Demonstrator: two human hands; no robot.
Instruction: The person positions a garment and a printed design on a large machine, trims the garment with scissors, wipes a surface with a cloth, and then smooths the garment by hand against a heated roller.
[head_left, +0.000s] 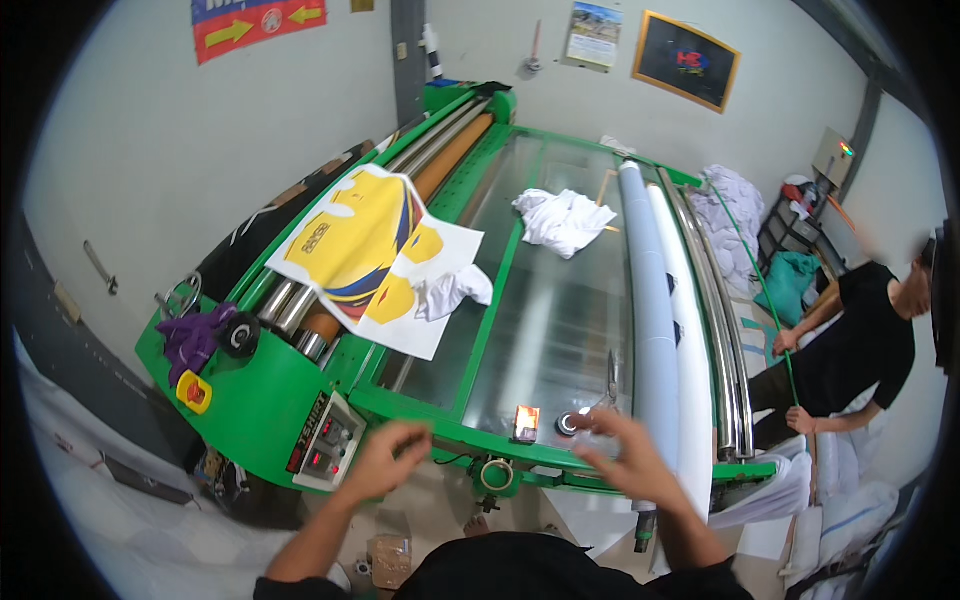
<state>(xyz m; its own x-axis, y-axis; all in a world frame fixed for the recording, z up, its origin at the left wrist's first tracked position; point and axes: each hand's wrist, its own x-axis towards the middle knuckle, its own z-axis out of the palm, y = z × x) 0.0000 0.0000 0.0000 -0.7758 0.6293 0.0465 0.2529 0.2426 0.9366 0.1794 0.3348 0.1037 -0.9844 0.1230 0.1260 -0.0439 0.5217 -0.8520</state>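
Note:
My left hand (385, 460) is loosely curved with nothing visible in it, above the green machine's front edge beside the control panel (328, 446). My right hand (630, 460) has its fingers apart at the machine's front right, near a small orange box (526, 423), a round dark-and-silver object (568, 423) and metal scissors (612, 380) on the glass bed (515, 330). A printed yellow sheet (350, 230) lies over the left rollers, with white cloth (450, 295) on its corner. A crumpled white cloth (560, 220) lies farther back on the bed.
Large paper rolls (645, 320) and steel bars (718, 330) run along the bed's right side. A co-worker (850, 350) in black stands there, holding a long green pole (777, 320). Purple cloth (185, 345) sits on the machine's left end. White fabric (730, 210) is piled behind.

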